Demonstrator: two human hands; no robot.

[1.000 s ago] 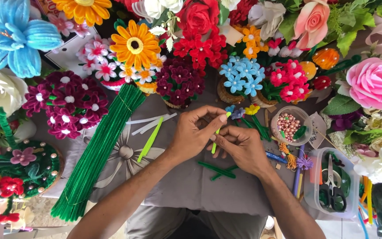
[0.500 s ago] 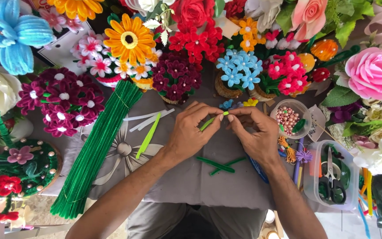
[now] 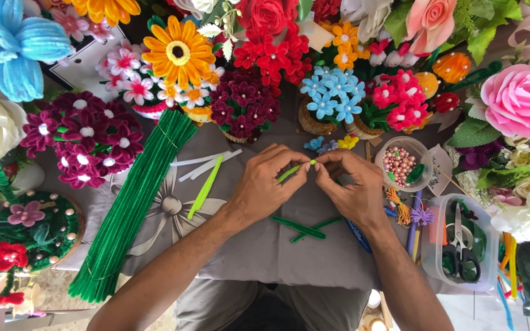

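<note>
My left hand [image 3: 271, 184] and my right hand [image 3: 352, 184] meet over a grey cloth [image 3: 259, 251] on the table. Together they pinch a short light-green pipe cleaner [image 3: 291, 172], which runs slanted between the fingertips of both hands. Two dark green pipe cleaner pieces [image 3: 305, 227] lie crossed on the cloth just below my hands. A loose light-green pipe cleaner [image 3: 205, 187] and white ones [image 3: 200, 160] lie to the left.
A thick bundle of dark green pipe cleaners [image 3: 133, 205] lies at the left. Pipe-cleaner flowers [image 3: 253, 104] in pots crowd the far edge. A bowl of pink beads [image 3: 400, 164] and a clear box with scissors [image 3: 461, 248] stand at the right.
Both hands have moved a little away from me across the cloth. The light-green piece has gone from nearly upright to slanted between the fingertips.
</note>
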